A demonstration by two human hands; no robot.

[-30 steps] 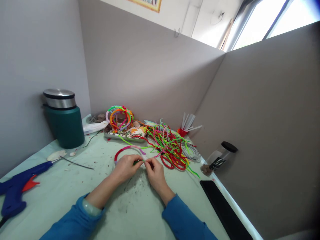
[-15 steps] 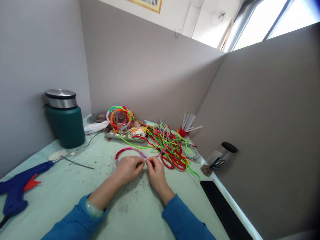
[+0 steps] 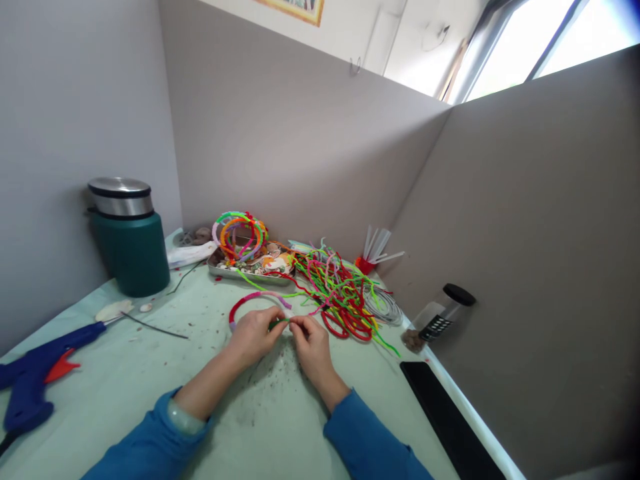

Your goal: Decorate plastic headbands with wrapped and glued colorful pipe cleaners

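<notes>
A hoop wrapped in fuzzy pipe cleaner (image 3: pixel 245 299), red, pink and purple, curves up behind my left hand (image 3: pixel 257 333). That hand is closed round the near part of the hoop, where a bit of green shows between thumb and fingers. My right hand (image 3: pixel 311 340) meets it at the fingertips, pinched together at the hoop's right side. What the right fingertips hold is too small to make out. A pale end of the hoop shows just above the fingers. A heap of loose pipe cleaners (image 3: pixel 345 287), mostly red and green, lies beyond my right hand.
Colourful wrapped hoops (image 3: pixel 240 233) rest on a metal tray (image 3: pixel 250 275) of shells. At left are a green flask (image 3: pixel 131 253) and a blue glue gun (image 3: pixel 30 373). Glue sticks (image 3: pixel 375 247), a clear jar (image 3: pixel 437 320) and a black strip (image 3: pixel 445 413) are at right.
Both hands stay nearly in place. The right fingertips have shifted slightly left toward the left ones, and the hoop's purple end has tilted up a little.
</notes>
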